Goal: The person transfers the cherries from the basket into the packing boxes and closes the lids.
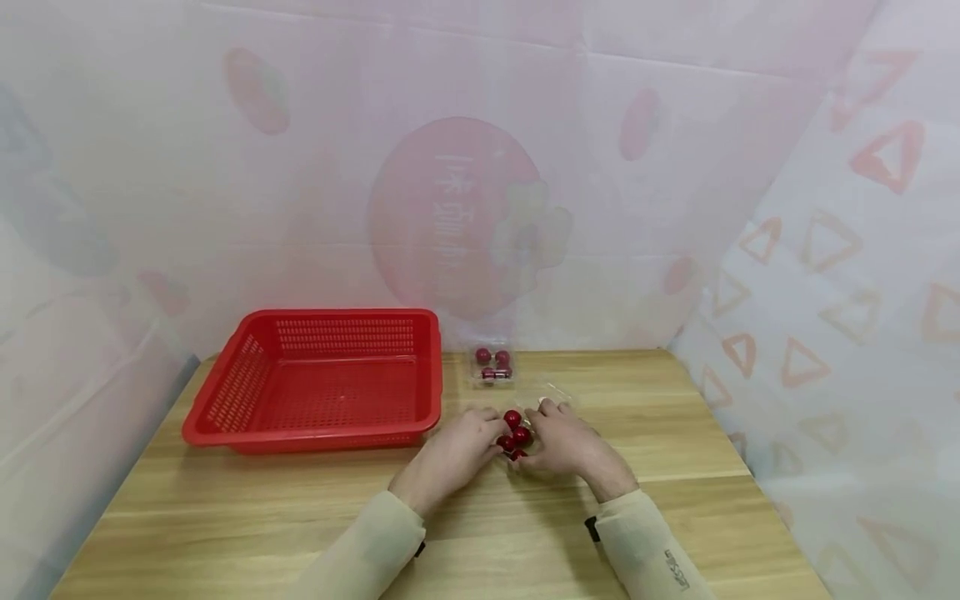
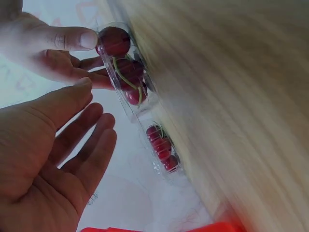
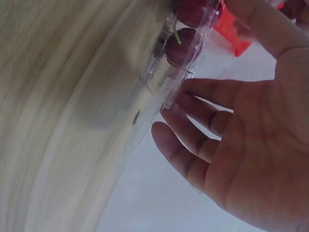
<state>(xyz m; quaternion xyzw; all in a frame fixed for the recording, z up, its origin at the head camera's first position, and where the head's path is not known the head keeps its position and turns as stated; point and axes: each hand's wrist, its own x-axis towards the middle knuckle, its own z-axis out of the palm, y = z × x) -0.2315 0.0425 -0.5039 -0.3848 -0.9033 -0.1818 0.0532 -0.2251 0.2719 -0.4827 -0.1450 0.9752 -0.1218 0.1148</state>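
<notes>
Several dark red cherries (image 1: 521,436), some with green stems, sit in a clear plastic box (image 2: 129,109) on the table between both hands. My right hand (image 1: 566,440) is at the box's right side; its thumb and fingertips touch the rim, and its fingers are mostly straight in the right wrist view. My left hand (image 2: 53,159) is at the left side, fingers loosely bent, with a gap to the box in the left wrist view. A clear lid (image 1: 555,390) seems to stand open behind the right hand; its outline is faint.
A second clear box (image 1: 492,379) with several cherries stands farther back, near the wall. To the left is a large red plastic basket (image 1: 322,440) with perforated walls. Printed sheeting (image 1: 600,317) hangs along the wooden table's (image 1: 480,533) back edge.
</notes>
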